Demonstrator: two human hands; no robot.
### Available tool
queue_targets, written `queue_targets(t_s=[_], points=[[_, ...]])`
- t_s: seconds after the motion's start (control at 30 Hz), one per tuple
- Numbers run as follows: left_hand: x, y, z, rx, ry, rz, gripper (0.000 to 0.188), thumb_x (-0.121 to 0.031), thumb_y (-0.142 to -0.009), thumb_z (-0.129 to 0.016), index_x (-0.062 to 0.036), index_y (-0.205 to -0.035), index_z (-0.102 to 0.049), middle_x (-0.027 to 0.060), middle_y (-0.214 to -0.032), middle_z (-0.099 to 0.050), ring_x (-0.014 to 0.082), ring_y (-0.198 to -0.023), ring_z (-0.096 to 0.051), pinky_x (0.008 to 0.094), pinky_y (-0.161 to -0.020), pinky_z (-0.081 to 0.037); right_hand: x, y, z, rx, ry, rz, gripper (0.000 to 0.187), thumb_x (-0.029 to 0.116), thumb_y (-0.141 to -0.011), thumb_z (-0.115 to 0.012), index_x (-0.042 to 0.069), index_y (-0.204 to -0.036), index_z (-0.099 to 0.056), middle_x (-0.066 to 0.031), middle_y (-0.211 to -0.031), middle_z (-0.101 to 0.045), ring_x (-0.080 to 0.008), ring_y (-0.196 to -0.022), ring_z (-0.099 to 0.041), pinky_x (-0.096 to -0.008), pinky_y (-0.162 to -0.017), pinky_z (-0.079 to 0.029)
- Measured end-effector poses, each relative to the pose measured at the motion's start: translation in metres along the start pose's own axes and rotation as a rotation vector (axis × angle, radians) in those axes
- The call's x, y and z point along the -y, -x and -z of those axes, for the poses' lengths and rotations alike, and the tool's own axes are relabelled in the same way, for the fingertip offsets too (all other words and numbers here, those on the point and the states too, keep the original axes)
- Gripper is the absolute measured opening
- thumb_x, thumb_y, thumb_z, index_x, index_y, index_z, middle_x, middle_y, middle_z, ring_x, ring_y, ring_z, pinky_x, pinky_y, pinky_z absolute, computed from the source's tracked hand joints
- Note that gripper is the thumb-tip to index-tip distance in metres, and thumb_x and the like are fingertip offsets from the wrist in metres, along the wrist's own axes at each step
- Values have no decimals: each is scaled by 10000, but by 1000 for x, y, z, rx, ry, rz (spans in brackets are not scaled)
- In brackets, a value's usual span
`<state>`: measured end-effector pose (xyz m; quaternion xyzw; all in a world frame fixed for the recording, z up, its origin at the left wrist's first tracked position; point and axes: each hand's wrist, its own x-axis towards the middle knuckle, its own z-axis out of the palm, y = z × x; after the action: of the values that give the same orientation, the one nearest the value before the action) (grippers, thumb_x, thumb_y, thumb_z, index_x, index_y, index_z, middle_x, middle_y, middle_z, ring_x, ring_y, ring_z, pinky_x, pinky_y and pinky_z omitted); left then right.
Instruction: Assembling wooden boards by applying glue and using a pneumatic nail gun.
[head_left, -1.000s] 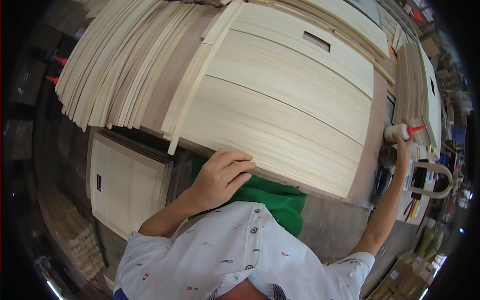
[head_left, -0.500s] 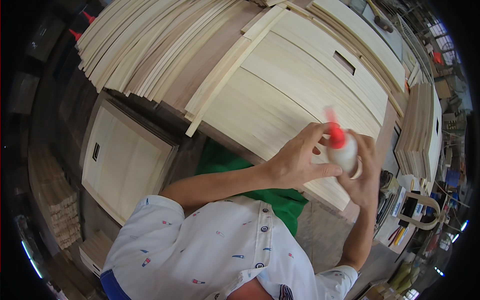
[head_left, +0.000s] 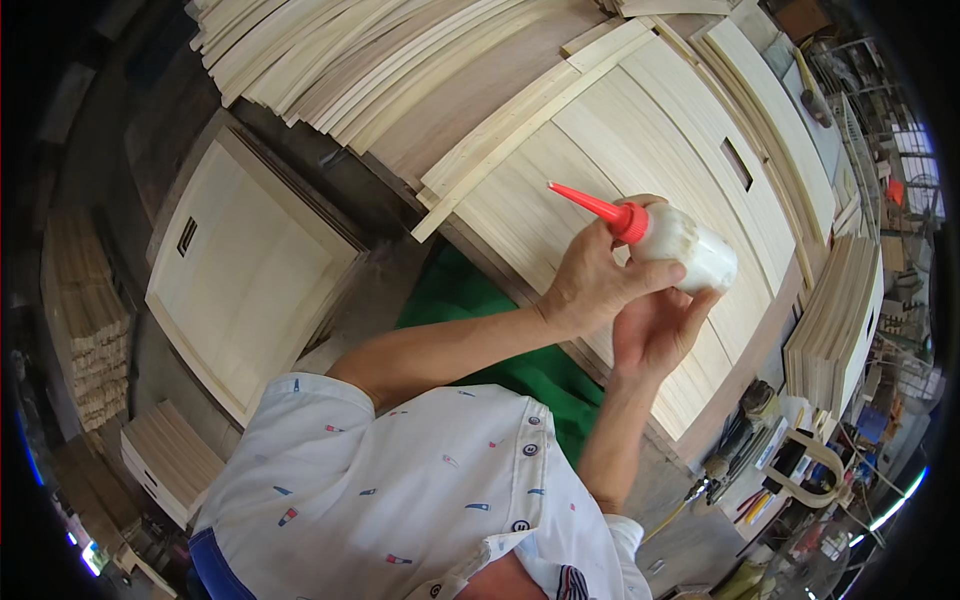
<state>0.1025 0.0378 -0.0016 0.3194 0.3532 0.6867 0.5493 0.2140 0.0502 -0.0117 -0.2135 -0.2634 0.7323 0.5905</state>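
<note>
A white glue bottle [head_left: 690, 250] with a long red nozzle is held up over the wooden panel [head_left: 540, 165], tilted so the nozzle points left. My left hand [head_left: 595, 270] grips it near the red cap, the thumb lying along its near side. Under its base, the fingers of my right hand [head_left: 655, 330] press against the bottle. Pale boards make up the panel, which has a rectangular slot near its far right. Along the panel's left edge runs a light wooden strip [head_left: 530, 125].
Many thin wooden strips [head_left: 370, 60] are stacked at the far left. Framed panels [head_left: 250, 270] lean at the left, beside more stacked wood [head_left: 85, 320]. On the right stand stacked boards [head_left: 830, 320] and a cluttered surface with tools [head_left: 755, 505]. A hammer [head_left: 815, 100] lies at the far right.
The bottle has turned from roughly upright to tilted, its nozzle swinging left. My right hand has shifted left and now supports its base. The whole view has also shifted slightly.
</note>
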Motion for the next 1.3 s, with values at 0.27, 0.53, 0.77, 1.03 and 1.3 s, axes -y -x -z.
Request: queue_targets(t_s=[0.27,0.53,0.77,1.03,1.3], points=[[4,9,38,135,-831,-190,653,-218,-788,-750,-4,-1327,-449,168,-1328,-508,309,-1281,-445,412,-1087,-351,18,-36,-9,30,115,-61,645,328,-900,-646,27,-1395,-362,-163,-1377,-469,-325,-1277,-465,-537,-1019,-460],[21,10,55,402,-1373,-394,570,-310,-759,-739,-34,-1226,-564,98,-1364,-495,289,-1366,-340,423,-1146,-255,13,-66,-31,182,456,-114,757,327,-813,-746,38,-1393,-354,-189,-1354,-474,-366,-1247,-485,-531,-933,-518],[23,10,59,359,-1404,-447,540,-331,-738,-742,-38,-1165,-589,89,-1302,-532,257,-1301,-407,405,-1133,-256,-3,-71,-33,164,430,-223,694,195,-766,-794,-13,-1321,-433,-147,-1274,-532,-276,-1152,-539,-459,-996,-441],[16,9,60,442,-1442,-323,567,-360,-755,-722,-13,-1186,-600,111,-1291,-548,259,-1304,-402,405,-1121,-258,-17,-70,-36,159,448,-256,670,176,-766,-789,-17,-1304,-441,-141,-1240,-544,-268,-1151,-534,-449,-1015,-418],[23,9,62,366,-1402,-420,469,-347,-735,-730,-10,-1053,-660,114,-1152,-607,252,-1188,-485,399,-1097,-295,-20,-66,-46,180,506,-241,652,140,-753,-801,-35,-1282,-462,-144,-1220,-562,-253,-1119,-560,-422,-991,-442]])
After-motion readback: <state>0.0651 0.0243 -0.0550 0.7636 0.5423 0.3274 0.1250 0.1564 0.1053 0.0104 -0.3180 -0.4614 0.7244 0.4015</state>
